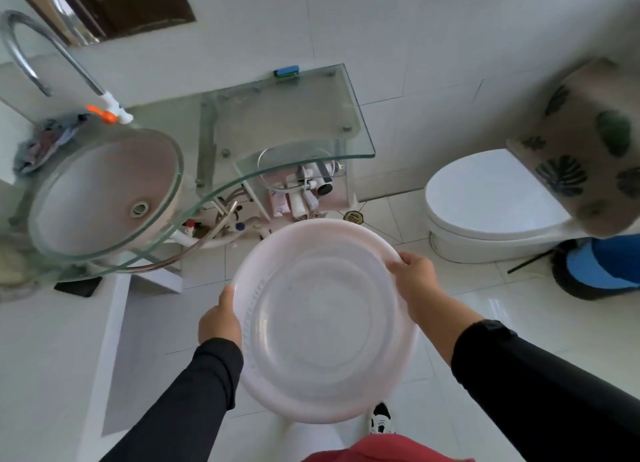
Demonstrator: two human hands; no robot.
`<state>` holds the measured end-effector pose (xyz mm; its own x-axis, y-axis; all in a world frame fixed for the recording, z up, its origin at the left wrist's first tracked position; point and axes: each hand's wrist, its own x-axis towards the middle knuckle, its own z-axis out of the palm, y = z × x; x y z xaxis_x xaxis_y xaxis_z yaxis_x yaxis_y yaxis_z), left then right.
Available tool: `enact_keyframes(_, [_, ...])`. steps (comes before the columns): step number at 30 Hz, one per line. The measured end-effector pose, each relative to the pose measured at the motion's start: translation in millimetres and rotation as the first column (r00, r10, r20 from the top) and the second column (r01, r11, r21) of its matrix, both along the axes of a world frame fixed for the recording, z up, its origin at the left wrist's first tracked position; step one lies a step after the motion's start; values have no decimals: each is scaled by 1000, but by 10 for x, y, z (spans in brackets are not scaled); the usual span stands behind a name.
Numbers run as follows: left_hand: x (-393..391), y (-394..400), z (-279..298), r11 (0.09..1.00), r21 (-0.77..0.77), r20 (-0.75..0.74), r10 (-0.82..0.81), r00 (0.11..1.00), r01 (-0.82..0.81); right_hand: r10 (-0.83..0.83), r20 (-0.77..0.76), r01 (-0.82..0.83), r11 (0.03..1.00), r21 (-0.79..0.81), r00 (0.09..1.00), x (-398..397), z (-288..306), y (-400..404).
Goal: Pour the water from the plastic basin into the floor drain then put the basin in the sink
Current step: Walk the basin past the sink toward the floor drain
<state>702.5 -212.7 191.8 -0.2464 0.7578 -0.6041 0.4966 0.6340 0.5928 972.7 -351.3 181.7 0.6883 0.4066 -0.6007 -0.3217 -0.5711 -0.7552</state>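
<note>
While both hands, left hand (220, 319) and right hand (414, 281), grip basin (325, 323) rim, tipping early (drain (353, 216) beyond basin) could splash floor.

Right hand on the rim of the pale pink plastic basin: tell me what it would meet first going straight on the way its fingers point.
The right hand points left across the pale pink plastic basin; beyond its rim, likely the glass counter edge, though depth is unclear.

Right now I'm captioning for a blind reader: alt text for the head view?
Both hands, left hand and right hand, hold a pale plastic basin by its rim above the tiled floor, near the floor drain. A glass sink sits left, a toilet right.
</note>
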Motion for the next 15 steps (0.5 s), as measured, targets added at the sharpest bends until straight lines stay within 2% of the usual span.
enact_keyframes(8, [752, 272, -169, 994, -1, -18, -108, 994, 108, -128, -25, 128, 991, -25, 991, 534, -119, -81])
enact_keyframes(15, [1219, 563, -265, 987, -16, 6, -157, 988, 157, -174, -37, 173, 985, -26, 984, 898, -237, 75])
